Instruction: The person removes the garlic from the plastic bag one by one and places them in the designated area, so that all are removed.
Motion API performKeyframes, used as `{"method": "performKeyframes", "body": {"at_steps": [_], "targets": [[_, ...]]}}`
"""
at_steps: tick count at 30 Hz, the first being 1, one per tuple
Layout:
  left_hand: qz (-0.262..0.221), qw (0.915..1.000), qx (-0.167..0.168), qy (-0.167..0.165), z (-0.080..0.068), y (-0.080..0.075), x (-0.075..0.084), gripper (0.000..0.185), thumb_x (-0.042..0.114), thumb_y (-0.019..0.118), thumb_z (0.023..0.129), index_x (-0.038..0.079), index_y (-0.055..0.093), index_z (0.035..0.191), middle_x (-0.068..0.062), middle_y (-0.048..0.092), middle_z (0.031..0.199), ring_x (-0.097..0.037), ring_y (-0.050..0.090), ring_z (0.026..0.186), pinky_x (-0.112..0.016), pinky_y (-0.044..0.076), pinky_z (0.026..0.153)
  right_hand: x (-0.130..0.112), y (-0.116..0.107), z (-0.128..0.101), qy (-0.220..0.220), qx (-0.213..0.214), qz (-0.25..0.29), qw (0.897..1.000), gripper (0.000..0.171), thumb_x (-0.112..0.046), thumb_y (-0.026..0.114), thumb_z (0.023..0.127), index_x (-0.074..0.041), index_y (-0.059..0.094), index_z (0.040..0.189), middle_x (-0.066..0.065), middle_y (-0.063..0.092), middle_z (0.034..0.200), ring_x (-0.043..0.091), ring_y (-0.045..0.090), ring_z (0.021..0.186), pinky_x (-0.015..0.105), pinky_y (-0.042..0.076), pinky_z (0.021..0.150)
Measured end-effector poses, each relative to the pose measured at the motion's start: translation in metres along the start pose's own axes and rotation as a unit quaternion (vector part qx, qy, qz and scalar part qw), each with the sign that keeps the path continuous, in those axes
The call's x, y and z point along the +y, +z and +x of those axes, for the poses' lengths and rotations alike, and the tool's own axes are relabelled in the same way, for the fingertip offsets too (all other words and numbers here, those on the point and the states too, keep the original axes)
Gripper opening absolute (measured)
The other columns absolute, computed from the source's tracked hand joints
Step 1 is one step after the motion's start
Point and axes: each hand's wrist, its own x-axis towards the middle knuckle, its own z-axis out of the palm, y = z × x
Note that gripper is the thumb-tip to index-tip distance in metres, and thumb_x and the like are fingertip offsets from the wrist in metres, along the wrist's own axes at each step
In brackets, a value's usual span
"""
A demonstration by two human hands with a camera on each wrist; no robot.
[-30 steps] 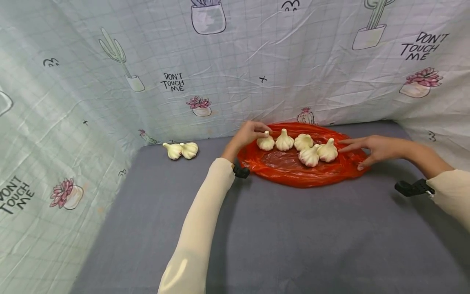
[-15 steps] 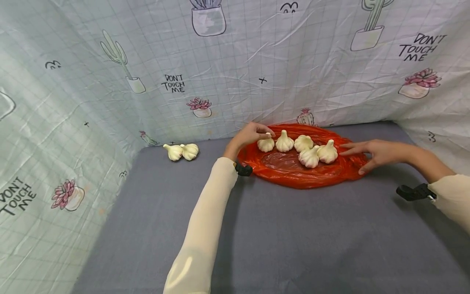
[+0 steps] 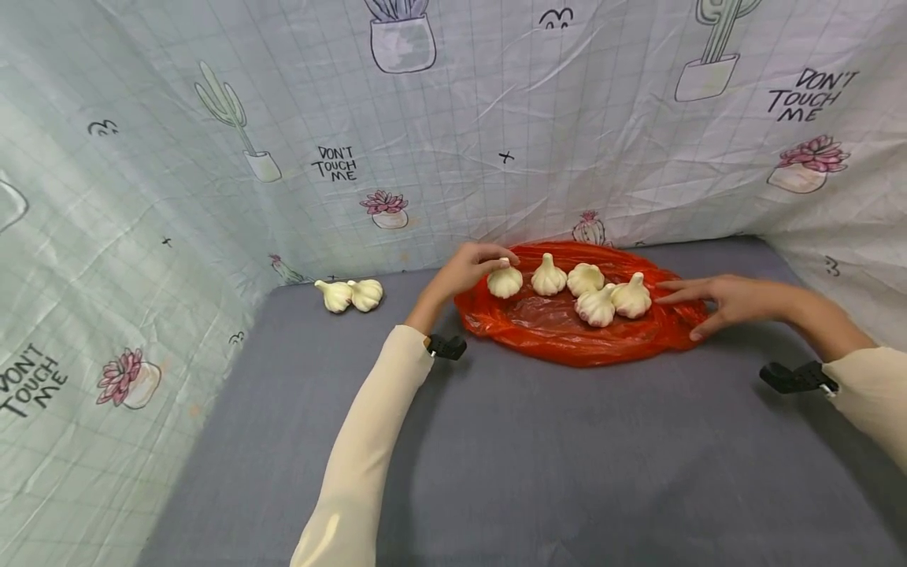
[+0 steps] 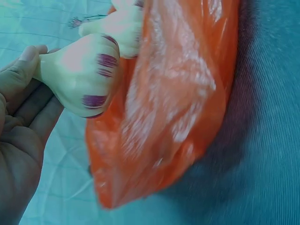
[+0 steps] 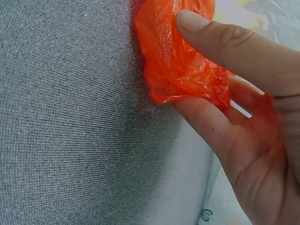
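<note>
Garlic bulb [image 3: 505, 282] at the left end of the orange plastic bag [image 3: 567, 331] is being pinched by its stem in the left hand [image 3: 464, 269], fingertips clamped on it. Across the bag, the right hand [image 3: 730, 299] is resting with straight, spread fingers on the bag's right edge, near four other bulbs [image 3: 602, 291].

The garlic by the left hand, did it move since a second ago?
Yes. The left hand pinches the leftmost garlic bulb by its stem and has drawn it a little left, away from the other four bulbs and toward the edge of the orange bag. The right hand stays on the bag's right edge; the two bulbs by the wall stayed put.
</note>
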Motion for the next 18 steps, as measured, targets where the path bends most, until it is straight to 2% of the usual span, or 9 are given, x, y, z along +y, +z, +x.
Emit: {"method": "performKeyframes", "body": {"at_steps": [3, 4, 6, 10, 12, 13, 15, 18], "targets": [[-0.005, 0.9999, 0.006, 0.009, -0.011, -0.006, 0.005, 0.023, 0.015, 0.061, 0.103, 0.003, 0.076, 0.116, -0.006, 0.074, 0.115, -0.014, 0.065, 0.111, -0.031, 0.051, 0.096, -0.003, -0.001, 0.000, 0.008, -0.012, -0.008, 1.000, 0.065, -0.031, 0.089, 0.076, -0.008, 0.067, 0.133, 0.009, 0.048, 0.153, 0.042, 0.045, 0.135, 0.012, 0.035, 0.098], [-0.009, 0.9999, 0.009, 0.011, -0.014, -0.009, 0.007, 0.022, 0.015, 0.062, 0.103, 0.003, 0.076, 0.116, -0.006, 0.074, 0.115, -0.013, 0.065, 0.111, -0.031, 0.051, 0.096, -0.003, -0.001, -0.001, 0.007, -0.013, -0.013, 1.000, 0.065, -0.031, 0.089, 0.076, -0.007, 0.067, 0.133, 0.012, 0.048, 0.152, 0.045, 0.046, 0.133, 0.014, 0.037, 0.098], [-0.010, 0.9997, 0.014, 0.016, -0.021, -0.013, 0.010, 0.022, 0.016, 0.062, 0.102, 0.004, 0.076, 0.115, -0.005, 0.075, 0.114, -0.012, 0.066, 0.110, -0.030, 0.051, 0.096, -0.002, 0.000, -0.002, 0.007, -0.011, -0.018, 1.000, 0.066, -0.030, 0.089, 0.076, -0.007, 0.067, 0.133, 0.013, 0.049, 0.152, 0.046, 0.047, 0.132, 0.015, 0.038, 0.097], [-0.018, 0.9995, 0.024, 0.012, -0.037, -0.023, 0.016, 0.021, 0.016, 0.064, 0.102, 0.007, 0.077, 0.115, -0.005, 0.075, 0.113, -0.012, 0.067, 0.108, -0.030, 0.052, 0.093, 0.002, 0.004, -0.006, 0.004, -0.001, -0.007, 1.000, 0.065, -0.031, 0.089, 0.076, -0.010, 0.068, 0.133, 0.007, 0.048, 0.151, 0.031, 0.045, 0.136, 0.005, 0.028, 0.097], [-0.022, 0.9993, 0.029, 0.006, -0.045, -0.030, 0.018, 0.021, 0.017, 0.065, 0.102, 0.008, 0.077, 0.116, -0.004, 0.075, 0.114, -0.013, 0.067, 0.109, -0.030, 0.053, 0.092, 0.001, 0.003, -0.005, 0.004, -0.002, 0.001, 1.000, 0.066, -0.031, 0.089, 0.076, -0.009, 0.067, 0.134, 0.019, 0.050, 0.149, 0.032, 0.044, 0.137, 0.003, 0.026, 0.096], [-0.024, 0.9992, 0.032, 0.006, -0.049, -0.033, 0.018, 0.022, 0.016, 0.065, 0.102, 0.007, 0.077, 0.117, -0.004, 0.075, 0.115, -0.014, 0.067, 0.110, -0.030, 0.053, 0.092, 0.000, 0.003, -0.004, 0.004, -0.003, 0.003, 1.000, 0.066, -0.032, 0.089, 0.076, -0.009, 0.067, 0.134, 0.020, 0.050, 0.149, 0.033, 0.045, 0.136, 0.002, 0.026, 0.096], [-0.023, 0.9989, 0.040, 0.006, -0.057, -0.041, 0.018, 0.022, 0.016, 0.064, 0.102, 0.006, 0.076, 0.118, -0.005, 0.075, 0.116, -0.015, 0.067, 0.111, -0.031, 0.053, 0.092, -0.003, 0.001, -0.001, 0.000, -0.007, 0.003, 1.000, 0.067, -0.032, 0.089, 0.076, -0.007, 0.066, 0.135, 0.027, 0.050, 0.147, 0.044, 0.046, 0.133, 0.007, 0.032, 0.096], [-0.018, 0.9985, 0.052, 0.006, -0.065, -0.047, 0.016, 0.022, 0.015, 0.065, 0.101, 0.006, 0.077, 0.117, -0.005, 0.075, 0.114, -0.016, 0.067, 0.110, -0.030, 0.053, 0.091, -0.004, -0.002, -0.002, 0.018, -0.017, 0.011, 1.000, 0.069, -0.032, 0.089, 0.077, -0.008, 0.065, 0.137, 0.028, 0.048, 0.149, 0.049, 0.044, 0.134, 0.019, 0.040, 0.098]]}}
